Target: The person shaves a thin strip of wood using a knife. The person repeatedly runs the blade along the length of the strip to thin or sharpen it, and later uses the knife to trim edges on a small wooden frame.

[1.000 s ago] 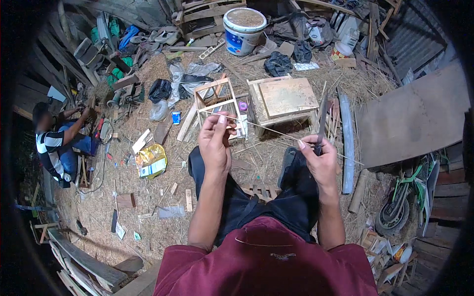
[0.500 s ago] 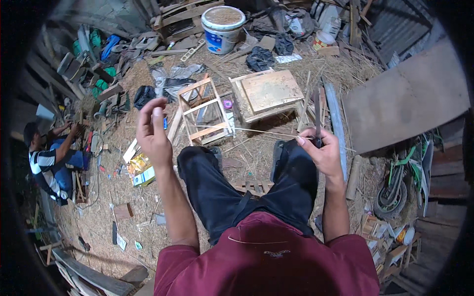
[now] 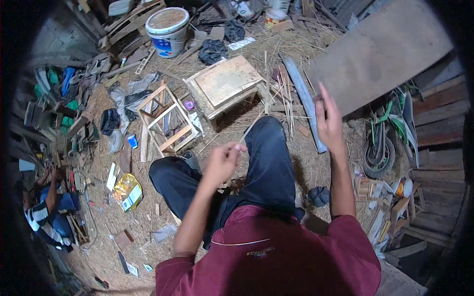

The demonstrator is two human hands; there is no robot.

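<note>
Here, the bare left hand [image 3: 222, 164] pinches a thin, pale, wood-like strip [image 3: 252, 128] slanting forward-right, well apart from the upright right hand [image 3: 330, 122], whose hold I cannot tell.

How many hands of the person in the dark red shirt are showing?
2. The left hand pinches a thin strip, between the knees in the picture; the right hand is raised beside the big brown board. Neither is hidden.
</note>
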